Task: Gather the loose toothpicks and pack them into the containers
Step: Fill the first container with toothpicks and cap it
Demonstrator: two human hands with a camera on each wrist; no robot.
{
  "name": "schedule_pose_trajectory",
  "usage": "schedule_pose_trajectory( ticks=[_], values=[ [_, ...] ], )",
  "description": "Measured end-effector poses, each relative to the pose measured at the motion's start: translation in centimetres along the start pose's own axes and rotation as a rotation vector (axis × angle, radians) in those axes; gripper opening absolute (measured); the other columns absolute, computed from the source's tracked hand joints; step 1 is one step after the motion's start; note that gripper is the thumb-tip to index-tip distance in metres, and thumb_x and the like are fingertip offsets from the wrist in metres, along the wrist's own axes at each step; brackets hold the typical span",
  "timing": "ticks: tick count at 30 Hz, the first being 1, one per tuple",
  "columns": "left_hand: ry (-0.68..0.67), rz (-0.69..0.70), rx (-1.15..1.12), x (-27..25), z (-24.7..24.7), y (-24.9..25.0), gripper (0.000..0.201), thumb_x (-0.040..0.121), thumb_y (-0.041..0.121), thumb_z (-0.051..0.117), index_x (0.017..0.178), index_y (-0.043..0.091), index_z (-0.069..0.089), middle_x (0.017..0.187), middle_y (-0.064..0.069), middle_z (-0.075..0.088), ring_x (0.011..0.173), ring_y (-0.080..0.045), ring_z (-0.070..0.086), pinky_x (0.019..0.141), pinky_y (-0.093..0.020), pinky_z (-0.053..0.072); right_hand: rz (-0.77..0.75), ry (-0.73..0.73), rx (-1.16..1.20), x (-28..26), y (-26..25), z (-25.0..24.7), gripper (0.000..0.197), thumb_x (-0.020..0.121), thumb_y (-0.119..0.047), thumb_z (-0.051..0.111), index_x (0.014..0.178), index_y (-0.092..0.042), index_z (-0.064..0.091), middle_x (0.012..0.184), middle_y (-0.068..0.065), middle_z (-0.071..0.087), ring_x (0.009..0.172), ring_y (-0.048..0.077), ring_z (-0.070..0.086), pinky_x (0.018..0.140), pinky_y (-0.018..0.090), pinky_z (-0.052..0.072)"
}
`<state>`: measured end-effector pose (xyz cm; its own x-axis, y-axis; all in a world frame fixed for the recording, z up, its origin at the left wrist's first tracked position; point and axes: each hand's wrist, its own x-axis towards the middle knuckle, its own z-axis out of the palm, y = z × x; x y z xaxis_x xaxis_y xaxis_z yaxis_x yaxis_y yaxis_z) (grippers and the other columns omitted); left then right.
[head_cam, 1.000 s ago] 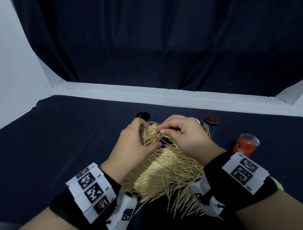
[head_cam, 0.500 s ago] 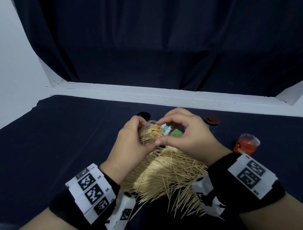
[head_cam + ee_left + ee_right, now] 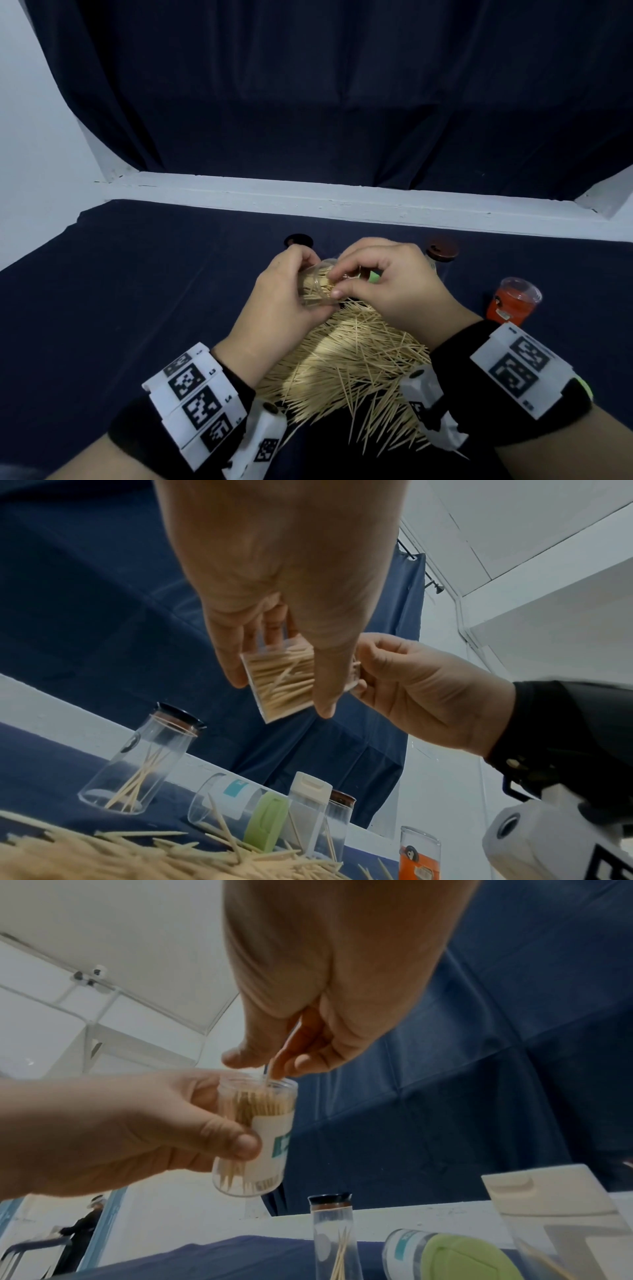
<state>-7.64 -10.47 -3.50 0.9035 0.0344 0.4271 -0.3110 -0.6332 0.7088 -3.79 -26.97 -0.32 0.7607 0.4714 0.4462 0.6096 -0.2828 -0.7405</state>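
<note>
My left hand [image 3: 310, 274] grips a clear round container [image 3: 317, 286] packed with toothpicks, raised above the table with its mouth toward the right hand. In the left wrist view, finger and thumb of that hand [image 3: 281, 696] clamp the container [image 3: 284, 677]. My right hand [image 3: 344, 279] hovers at the mouth. In the right wrist view its thumb and finger [image 3: 263, 1066] pinch a thin toothpick [image 3: 268, 1073] dipping into the labelled container [image 3: 270, 1139]. A big pile of loose toothpicks [image 3: 342, 363] lies on the dark cloth under both wrists.
Behind the hands stand a black-lidded jar [image 3: 143, 764] with a few toothpicks, a brown-lidded jar [image 3: 442, 250] and a cream-lidded square box [image 3: 308, 802]. A green-capped container [image 3: 240, 804] lies on its side. An orange container [image 3: 513, 305] stands right. A white ledge [image 3: 342, 202] borders the table.
The toothpicks that stuck out of the container a second ago now sit inside it. My right hand has moved left, closer over the mouth.
</note>
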Motion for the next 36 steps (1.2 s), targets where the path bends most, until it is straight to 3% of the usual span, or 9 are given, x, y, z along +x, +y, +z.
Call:
schedule_pose_trajectory(
  ticks=[7,12,15,21,26,29,31,34,36],
  values=[
    [0.040,0.007,0.000,0.3,-0.4,-0.3,0.051,0.060,0.025,0.088,0.092,0.034,0.048,0.097,0.013,0.058,0.091,0.001,0.056,0.073,-0.017,0.049,0.062,0.083,-0.007,-0.3,0.6,-0.6,0.017,0.073,-0.007,0.078,0.076,-0.024,0.076,0.080,-0.007,0.068,0.081,0.010,0.063,0.076,0.032,0.051],
    [0.038,0.025,0.028,0.2,-0.3,-0.1,0.052,0.061,0.024,0.087,0.089,0.037,0.045,0.096,0.016,0.055,0.092,0.004,0.053,0.072,-0.011,0.045,-0.006,0.009,-0.155,-0.2,0.4,0.2,0.011,0.076,-0.009,0.076,0.078,-0.020,0.078,0.079,-0.014,0.064,0.084,0.001,0.054,0.074,0.013,0.041],
    [0.044,0.017,0.039,0.2,-0.4,-0.3,0.054,0.061,0.023,0.088,0.089,0.040,0.045,0.096,0.016,0.055,0.094,0.006,0.051,0.072,-0.008,0.042,-0.026,-0.078,-0.202,-0.1,0.5,0.3,0.012,0.081,-0.012,0.072,0.085,-0.020,0.078,0.083,-0.018,0.061,0.089,0.002,0.052,0.080,0.015,0.038],
    [0.033,0.016,0.060,0.1,-0.4,-0.4,0.056,0.061,0.022,0.088,0.089,0.042,0.043,0.097,0.016,0.054,0.092,0.005,0.053,0.073,-0.009,0.043,-0.052,0.054,-0.155,-0.1,0.2,0.3,0.010,0.081,-0.009,0.071,0.086,-0.017,0.076,0.084,-0.012,0.064,0.080,0.000,0.056,0.070,0.007,0.037],
    [0.019,0.030,0.073,0.1,-0.3,-0.4,0.054,0.062,0.019,0.086,0.094,0.036,0.046,0.097,0.016,0.053,0.091,0.004,0.051,0.070,-0.007,0.040,-0.134,-0.115,-0.336,0.0,0.3,0.9,0.012,0.082,-0.017,0.067,0.089,-0.017,0.076,0.087,-0.007,0.066,0.087,0.009,0.056,0.080,0.024,0.044],
    [0.006,-0.012,0.106,0.2,-0.9,-0.9,0.054,0.062,0.021,0.087,0.095,0.035,0.047,0.098,0.016,0.053,0.089,0.004,0.052,0.068,-0.009,0.040,-0.030,-0.004,-0.216,-0.2,-0.1,0.1,0.011,0.086,-0.014,0.068,0.094,-0.018,0.074,0.088,-0.009,0.064,0.082,0.001,0.055,0.074,0.009,0.039],
    [0.004,-0.051,0.147,0.2,-1.7,-1.4,0.053,0.061,0.021,0.087,0.094,0.035,0.047,0.098,0.016,0.054,0.090,0.004,0.052,0.065,-0.009,0.038,0.067,0.043,-0.255,-0.3,-0.1,-0.4,0.015,0.087,-0.022,0.066,0.101,-0.021,0.070,0.090,-0.009,0.060,0.080,0.002,0.054,0.071,0.010,0.039],
    [0.009,-0.104,0.175,0.0,-2.8,-2.0,0.052,0.061,0.020,0.087,0.091,0.033,0.048,0.097,0.016,0.054,0.089,0.005,0.051,0.063,-0.008,0.036,0.290,-0.291,-0.588,-0.7,0.3,-0.5,0.045,0.085,-0.048,0.061,0.124,-0.026,0.053,0.111,-0.009,0.052,0.096,0.005,0.052,0.086,0.025,0.045],
    [0.017,-0.123,0.180,-0.1,-3.2,-2.3,0.051,0.061,0.020,0.087,0.091,0.032,0.049,0.096,0.017,0.054,0.089,0.005,0.051,0.064,-0.008,0.036,0.330,-0.511,-0.763,-1.3,0.7,0.4,0.059,0.083,-0.058,0.058,0.130,-0.024,0.046,0.124,-0.006,0.047,0.109,0.011,0.049,0.095,0.031,0.044]
  ],
)
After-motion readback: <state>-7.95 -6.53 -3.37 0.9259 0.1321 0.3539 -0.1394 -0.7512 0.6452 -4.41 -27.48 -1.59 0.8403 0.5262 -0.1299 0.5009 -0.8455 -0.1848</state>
